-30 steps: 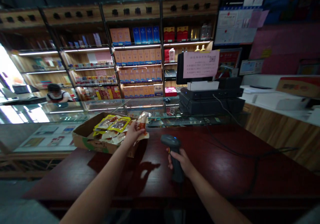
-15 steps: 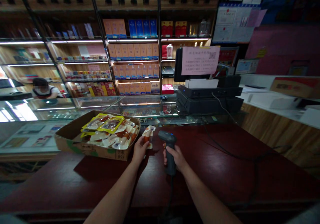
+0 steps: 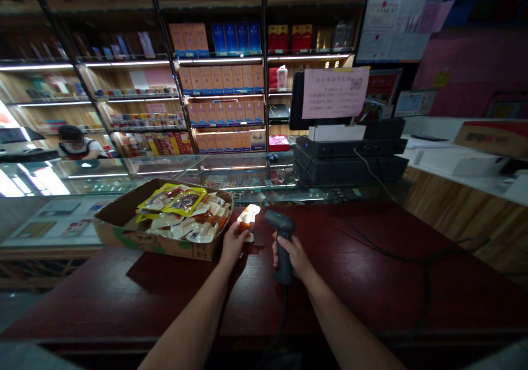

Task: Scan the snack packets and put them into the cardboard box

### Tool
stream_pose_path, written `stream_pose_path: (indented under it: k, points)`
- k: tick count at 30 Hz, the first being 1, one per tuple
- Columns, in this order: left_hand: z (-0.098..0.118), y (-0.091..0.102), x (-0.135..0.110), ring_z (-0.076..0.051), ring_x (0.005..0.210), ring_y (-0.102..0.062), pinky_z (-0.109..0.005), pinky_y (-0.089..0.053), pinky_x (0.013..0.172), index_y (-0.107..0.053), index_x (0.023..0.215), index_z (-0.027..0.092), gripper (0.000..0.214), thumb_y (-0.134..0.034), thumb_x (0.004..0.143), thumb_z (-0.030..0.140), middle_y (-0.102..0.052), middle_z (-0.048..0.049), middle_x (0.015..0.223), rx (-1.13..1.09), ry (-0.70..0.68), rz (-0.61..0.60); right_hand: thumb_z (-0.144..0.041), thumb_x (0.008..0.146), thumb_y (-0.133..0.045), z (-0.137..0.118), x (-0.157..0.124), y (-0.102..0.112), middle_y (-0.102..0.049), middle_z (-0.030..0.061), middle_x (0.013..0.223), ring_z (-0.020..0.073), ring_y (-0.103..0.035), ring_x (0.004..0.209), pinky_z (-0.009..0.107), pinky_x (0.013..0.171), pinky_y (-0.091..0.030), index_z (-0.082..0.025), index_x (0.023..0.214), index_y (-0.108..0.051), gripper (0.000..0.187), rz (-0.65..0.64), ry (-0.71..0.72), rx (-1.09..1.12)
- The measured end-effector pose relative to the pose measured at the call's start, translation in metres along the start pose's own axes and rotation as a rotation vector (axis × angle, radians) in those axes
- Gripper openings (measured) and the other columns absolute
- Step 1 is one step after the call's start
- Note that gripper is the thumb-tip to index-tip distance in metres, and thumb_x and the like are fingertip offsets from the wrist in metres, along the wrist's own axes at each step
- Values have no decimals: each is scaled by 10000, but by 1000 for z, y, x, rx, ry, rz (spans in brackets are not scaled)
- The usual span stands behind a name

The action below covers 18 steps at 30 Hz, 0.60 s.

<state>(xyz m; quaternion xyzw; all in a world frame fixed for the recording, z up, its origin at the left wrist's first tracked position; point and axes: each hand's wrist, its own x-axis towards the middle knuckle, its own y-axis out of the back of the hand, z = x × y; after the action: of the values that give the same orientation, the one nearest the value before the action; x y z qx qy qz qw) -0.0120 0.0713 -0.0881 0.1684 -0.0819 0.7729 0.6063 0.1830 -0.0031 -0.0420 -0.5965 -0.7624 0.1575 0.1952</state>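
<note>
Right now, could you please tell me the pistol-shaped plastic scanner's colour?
The scanner in the right hand is dark grey; head view.

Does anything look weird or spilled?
I see no spill. One odd spot: the white-and-orange plastic packet in the left hand glows bright white at its top, while the rest is duller. The dark-grey pistol-shaped scanner beside it probably lights it.

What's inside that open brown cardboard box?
The open brown cardboard box holds yellow-edged plastic packets and whitish plastic packets with reddish-brown contents. What lies beneath the visible packets is covered and cannot be seen.
</note>
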Motion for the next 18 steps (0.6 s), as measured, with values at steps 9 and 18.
stream_pose_path:
  k: [9, 18]
  points:
    - [8, -18, 4, -200, 852, -641, -334, -498, 788, -559, 899, 155, 365, -699, 583, 270, -677, -62, 893, -117, 90, -40, -443, 646, -696, -10, 5, 2, -576, -48, 505, 101, -518, 358, 219, 344, -466, -153, 878, -539, 404, 73, -5, 30]
    - [10, -128, 31, -192, 698, -655, -344, -513, 726, -593, 816, 115, 368, -786, 517, 208, -682, -69, 763, -357, 352, -187, -438, 620, -713, -56, 27, 53, -586, -35, 464, 117, -527, 338, 231, 330, -469, -142, 819, -560, 388, 257, 63, -51]
